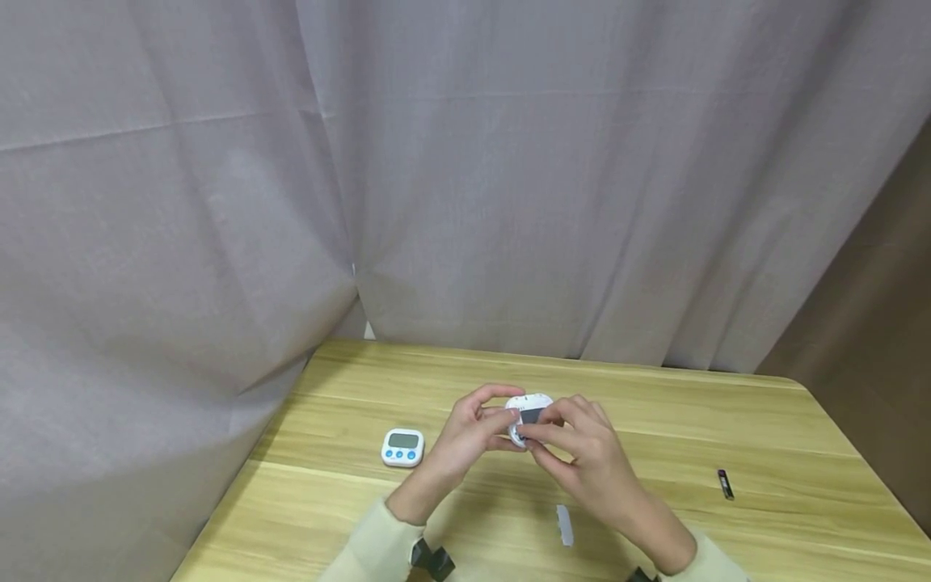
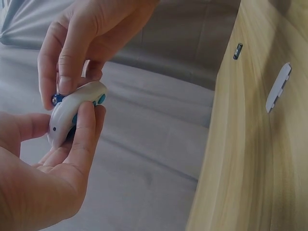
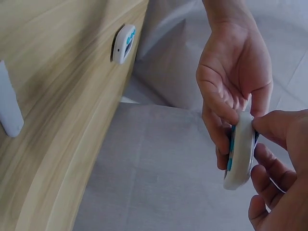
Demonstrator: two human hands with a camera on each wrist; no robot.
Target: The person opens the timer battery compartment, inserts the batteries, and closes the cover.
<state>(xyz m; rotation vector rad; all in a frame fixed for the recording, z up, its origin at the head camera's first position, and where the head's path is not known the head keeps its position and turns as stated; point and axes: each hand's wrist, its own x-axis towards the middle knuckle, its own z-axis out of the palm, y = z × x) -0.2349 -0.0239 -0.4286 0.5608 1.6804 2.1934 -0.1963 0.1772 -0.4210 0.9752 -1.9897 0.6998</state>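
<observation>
My left hand (image 1: 465, 435) holds a white digital timer (image 1: 537, 399) above the table, thumb on one face and fingers on the other. Its back is toward me in the head view; the blue buttons show on the far face in the wrist views. At the timer's back, the fingers of my right hand (image 1: 587, 449) pinch a small blue battery (image 2: 57, 99), its metal end visible in the left wrist view. My fingers hide most of the battery and the compartment. A white battery cover (image 1: 564, 525) lies on the table below my hands.
A second white timer (image 1: 403, 448) with blue buttons lies face up to the left on the wooden table (image 1: 349, 517). Another battery (image 1: 725, 484), dark, lies to the right. Grey curtain (image 1: 465, 178) hangs behind the table's far edge.
</observation>
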